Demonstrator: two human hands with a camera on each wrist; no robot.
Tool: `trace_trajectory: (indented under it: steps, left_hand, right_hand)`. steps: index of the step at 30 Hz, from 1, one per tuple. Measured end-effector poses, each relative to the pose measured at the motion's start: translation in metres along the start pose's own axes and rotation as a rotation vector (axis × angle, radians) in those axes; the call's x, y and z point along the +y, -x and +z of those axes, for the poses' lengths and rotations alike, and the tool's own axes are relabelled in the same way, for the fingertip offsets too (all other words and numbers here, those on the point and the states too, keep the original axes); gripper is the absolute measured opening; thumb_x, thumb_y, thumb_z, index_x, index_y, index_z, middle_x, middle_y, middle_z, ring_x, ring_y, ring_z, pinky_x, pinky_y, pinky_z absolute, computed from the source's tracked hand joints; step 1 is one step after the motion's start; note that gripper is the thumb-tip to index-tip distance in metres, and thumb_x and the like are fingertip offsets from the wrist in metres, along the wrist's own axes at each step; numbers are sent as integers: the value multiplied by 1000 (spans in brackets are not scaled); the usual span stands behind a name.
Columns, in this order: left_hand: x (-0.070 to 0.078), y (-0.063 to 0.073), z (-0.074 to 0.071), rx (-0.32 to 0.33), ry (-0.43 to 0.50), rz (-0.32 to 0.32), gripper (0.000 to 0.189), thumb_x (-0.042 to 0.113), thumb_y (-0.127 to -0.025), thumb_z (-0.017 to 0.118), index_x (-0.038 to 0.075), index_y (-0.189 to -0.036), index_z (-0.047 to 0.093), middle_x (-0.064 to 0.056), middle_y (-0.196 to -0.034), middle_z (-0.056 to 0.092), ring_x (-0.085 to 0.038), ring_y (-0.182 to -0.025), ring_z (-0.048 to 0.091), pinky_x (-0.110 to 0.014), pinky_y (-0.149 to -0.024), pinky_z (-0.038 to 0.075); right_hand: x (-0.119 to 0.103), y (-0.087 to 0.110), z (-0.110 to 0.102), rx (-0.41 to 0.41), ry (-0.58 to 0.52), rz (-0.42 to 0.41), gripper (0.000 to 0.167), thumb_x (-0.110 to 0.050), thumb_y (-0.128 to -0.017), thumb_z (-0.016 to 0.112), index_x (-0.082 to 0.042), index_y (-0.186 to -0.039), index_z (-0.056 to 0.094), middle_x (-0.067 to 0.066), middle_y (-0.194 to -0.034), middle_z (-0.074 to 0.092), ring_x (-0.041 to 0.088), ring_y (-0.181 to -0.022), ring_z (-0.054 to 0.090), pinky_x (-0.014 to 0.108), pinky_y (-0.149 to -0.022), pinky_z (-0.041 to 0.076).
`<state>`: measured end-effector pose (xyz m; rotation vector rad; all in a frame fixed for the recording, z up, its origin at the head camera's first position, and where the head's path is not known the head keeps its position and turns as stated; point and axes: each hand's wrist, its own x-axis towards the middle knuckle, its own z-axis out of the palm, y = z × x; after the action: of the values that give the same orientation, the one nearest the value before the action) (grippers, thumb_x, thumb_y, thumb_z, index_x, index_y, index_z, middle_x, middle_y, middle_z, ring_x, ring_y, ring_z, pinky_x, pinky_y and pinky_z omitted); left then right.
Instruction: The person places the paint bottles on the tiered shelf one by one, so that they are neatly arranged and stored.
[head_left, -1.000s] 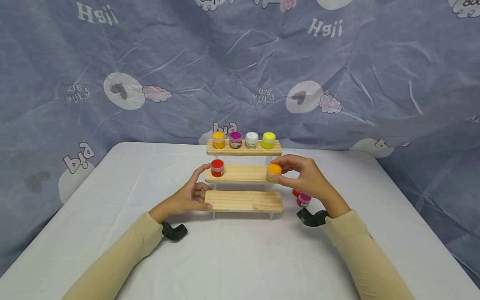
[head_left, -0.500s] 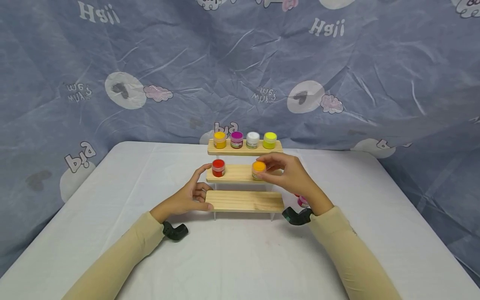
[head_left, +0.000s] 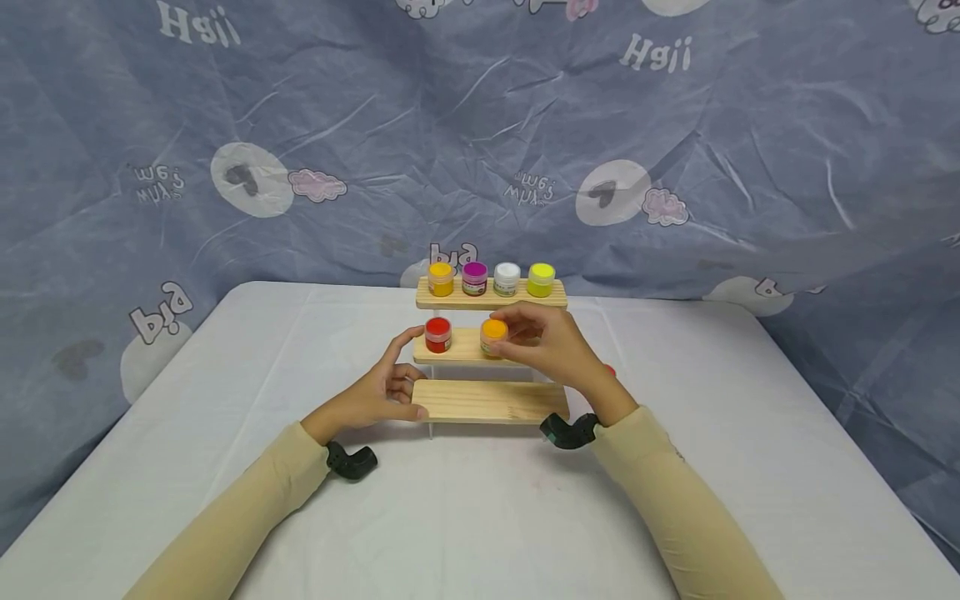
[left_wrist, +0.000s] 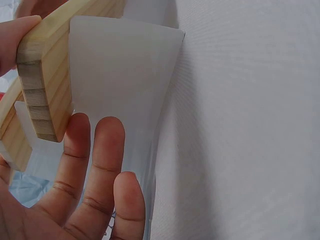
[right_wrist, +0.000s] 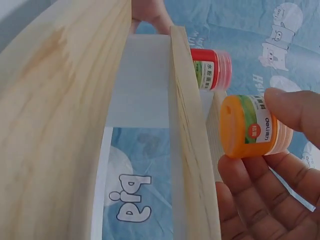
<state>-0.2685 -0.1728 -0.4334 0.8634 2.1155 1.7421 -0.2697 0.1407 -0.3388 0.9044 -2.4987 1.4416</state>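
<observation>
A three-tier wooden stand [head_left: 487, 402] with pale side legs faces me. My left hand [head_left: 367, 397] holds its left end, the thumb on the lowest board and a finger reaching the middle one; in the left wrist view a fingertip [left_wrist: 78, 125] meets the board's edge. An orange paint jar [head_left: 492, 335] is pinched between thumb and fingers of my right hand [head_left: 551, 346], at the middle tier. The right wrist view shows its underside; whether it touches the board I cannot tell. Left of it, a red paint jar [head_left: 438, 335] stands upright on the same board.
Along the top tier stand an orange-yellow jar [head_left: 440, 280], a purple jar [head_left: 474, 279], a white jar [head_left: 506, 280] and a yellow jar [head_left: 541, 281]. Behind my right wrist, a red jar [head_left: 610, 370] barely shows on the white table [head_left: 465, 517]. A printed blue-grey cloth [head_left: 465, 125] hangs behind.
My right hand has moved left along the middle tier with the orange paint jar, closer to the red one. The left hand stays in place. My right forearm now covers most of the table jars.
</observation>
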Motion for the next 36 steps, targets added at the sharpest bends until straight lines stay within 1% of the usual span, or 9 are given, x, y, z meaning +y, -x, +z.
trace_trajectory:
  steps: [7, 11, 16, 22, 29, 36]
  left_hand:
    - [2, 0, 0, 7, 4, -11, 122, 4, -86, 87, 21, -173, 3, -18, -115, 68, -20, -87, 64, -27, -80, 52]
    - [2, 0, 0, 9, 6, -16, 122, 4, -86, 87, 22, -173, 3, -18, -115, 68, -20, -88, 65, -27, -80, 52]
    - [3, 0, 1, 7, 7, -15, 122, 5, -86, 87, 21, -173, 3, -19, -115, 67, -21, -88, 64, -27, -79, 52]
    - [4, 0, 1, 7, 7, -19, 122, 4, -86, 87, 21, -173, 4, -18, -114, 67, -21, -87, 63, -27, -79, 52]
    - [4, 0, 1, 8, 9, -20, 122, 1, -85, 86, 21, -173, 3, -19, -114, 67, -20, -86, 63, -26, -79, 52]
    - [3, 0, 1, 8, 6, -15, 122, 2, -86, 87, 20, -173, 3, -20, -115, 68, -20, -87, 65, -26, -79, 53]
  right_hand:
    - [-2, -7, 9, 4, -25, 2, 37, -4, -92, 86, 8, -125, 73, 18, -113, 77, 31, -97, 73, 44, -92, 62]
    - [-4, -10, 15, 6, -35, 21, 37, -4, -92, 86, 7, -125, 73, 18, -114, 77, 30, -97, 73, 40, -91, 62]
    - [-4, -13, 20, 18, -16, 30, 37, -4, -93, 86, 7, -126, 73, 18, -114, 77, 29, -94, 74, 36, -88, 62]
    - [-4, -16, 24, 20, 26, 34, 38, -5, -93, 86, 6, -127, 74, 17, -113, 79, 29, -93, 75, 39, -88, 63]
    - [-3, -17, 25, 12, 51, 41, 41, -7, -93, 86, 6, -130, 73, 17, -118, 78, 30, -98, 77, 41, -90, 63]
    - [1, -14, 22, 9, 13, 45, 41, -5, -93, 85, 7, -130, 72, 19, -120, 77, 32, -104, 77, 39, -92, 62]
